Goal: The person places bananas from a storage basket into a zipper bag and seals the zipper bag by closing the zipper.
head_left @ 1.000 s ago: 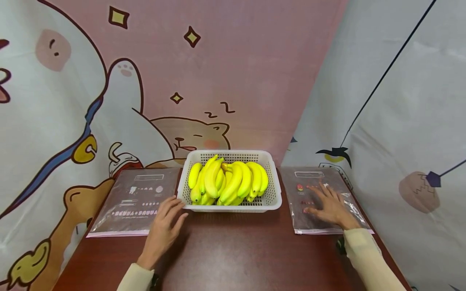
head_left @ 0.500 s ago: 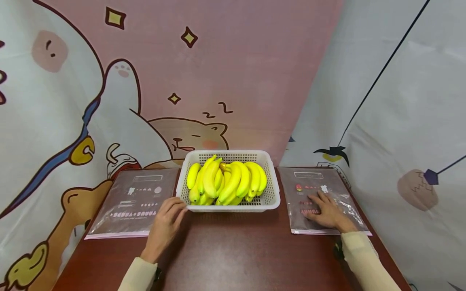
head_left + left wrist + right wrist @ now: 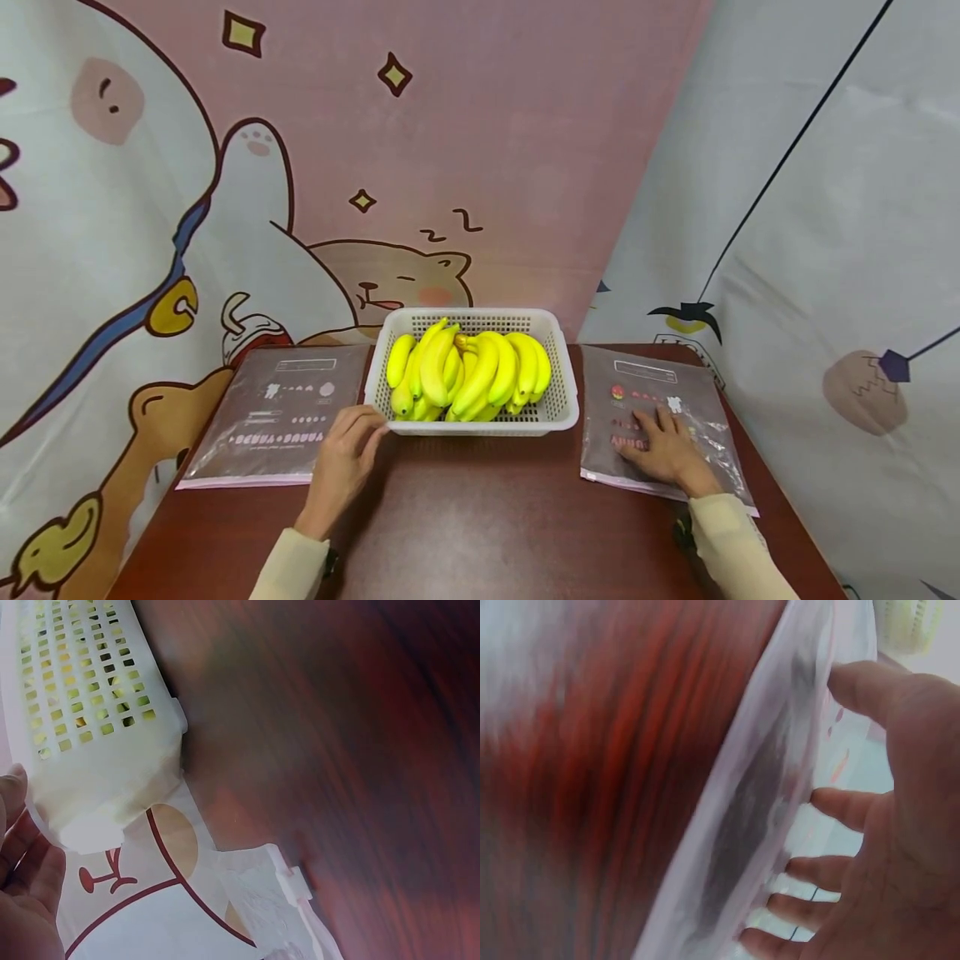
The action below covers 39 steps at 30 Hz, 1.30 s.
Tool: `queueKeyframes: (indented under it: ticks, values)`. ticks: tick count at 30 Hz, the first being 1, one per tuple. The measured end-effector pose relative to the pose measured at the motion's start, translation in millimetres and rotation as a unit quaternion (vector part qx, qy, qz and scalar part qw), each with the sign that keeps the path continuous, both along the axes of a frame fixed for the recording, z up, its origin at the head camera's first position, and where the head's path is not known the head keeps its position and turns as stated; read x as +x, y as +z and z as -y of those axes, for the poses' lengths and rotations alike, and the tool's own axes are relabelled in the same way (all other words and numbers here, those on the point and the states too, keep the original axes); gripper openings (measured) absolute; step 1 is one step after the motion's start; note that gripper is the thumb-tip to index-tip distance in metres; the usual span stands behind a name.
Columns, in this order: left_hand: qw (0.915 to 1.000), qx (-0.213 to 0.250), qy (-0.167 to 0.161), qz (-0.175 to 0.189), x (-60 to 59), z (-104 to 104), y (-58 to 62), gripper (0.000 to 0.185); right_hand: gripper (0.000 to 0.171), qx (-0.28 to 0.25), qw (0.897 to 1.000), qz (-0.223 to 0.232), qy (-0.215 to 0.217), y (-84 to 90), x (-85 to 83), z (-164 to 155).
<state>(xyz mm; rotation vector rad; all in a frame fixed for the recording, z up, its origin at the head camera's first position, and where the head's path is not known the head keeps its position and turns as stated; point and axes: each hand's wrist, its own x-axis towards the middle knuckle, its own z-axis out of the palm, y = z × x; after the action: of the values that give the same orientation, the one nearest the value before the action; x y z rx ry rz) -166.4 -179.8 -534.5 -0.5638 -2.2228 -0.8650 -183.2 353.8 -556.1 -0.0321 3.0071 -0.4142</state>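
Note:
A white plastic basket (image 3: 472, 428) full of yellow bananas (image 3: 480, 375) stands at the middle of the table's far side. My left hand (image 3: 347, 457) holds the near left corner of its rim; in the left wrist view the thumb and fingers (image 3: 37, 870) are at that rim. To the right, my right hand (image 3: 667, 452) lies with spread fingers on a flat clear zip bag (image 3: 637, 392) with pink print. The right wrist view has its fingertips (image 3: 832, 802) touching the bag near the zip edge (image 3: 705, 817).
A second zip bag (image 3: 285, 425) lies flat to the left of the basket, partly behind my left hand. The brown tabletop (image 3: 480, 517) stretches toward me. A cartoon-printed cloth (image 3: 525, 167) hangs behind and at both sides.
The right zip bag has slid toward me and turned slightly under my right hand, which moved a little nearer and left. My left hand has drawn its fingers closer together at the basket's corner.

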Motion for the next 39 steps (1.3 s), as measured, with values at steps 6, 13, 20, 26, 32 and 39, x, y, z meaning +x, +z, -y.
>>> queueKeyframes:
  ticks: [6, 13, 20, 26, 32, 39]
  values:
    - [1.0, 0.006, -0.004, -0.004, 0.5, 0.1, 0.1, 0.019, 0.085, 0.021, 1.0, 0.0, -0.018, 5.4, 11.9, 19.6]
    - [0.9999, 0.012, -0.004, 0.003, 0.5, -1.2, 2.7, 0.018, 0.082, 0.016, 0.996, 0.048, -0.076, 12.2, 20.9, 45.9]
    - [0.9999, 0.012, 0.006, 0.005, 1.4, -0.9, -0.1, 0.018, 0.084, 0.028, 0.994, 0.067, -0.081, 21.0, 26.0, 54.1]
    - [0.9998, 0.015, 0.008, 0.008, 0.9, -1.4, -1.7, 0.017, 0.079, 0.028, 0.998, 0.06, -0.01, 43.2, 16.6, 30.1]
    - [0.9997, 0.022, 0.007, 0.008, 2.4, -1.1, -1.4, 0.018, 0.074, -0.028, 0.997, 0.017, 0.072, 39.5, 6.0, 4.6]
    - [0.9997, 0.022, 0.004, 0.012, 0.9, -2.2, -0.3, 0.018, 0.087, -0.033, 0.996, 0.009, 0.08, 24.1, -6.8, -12.5]
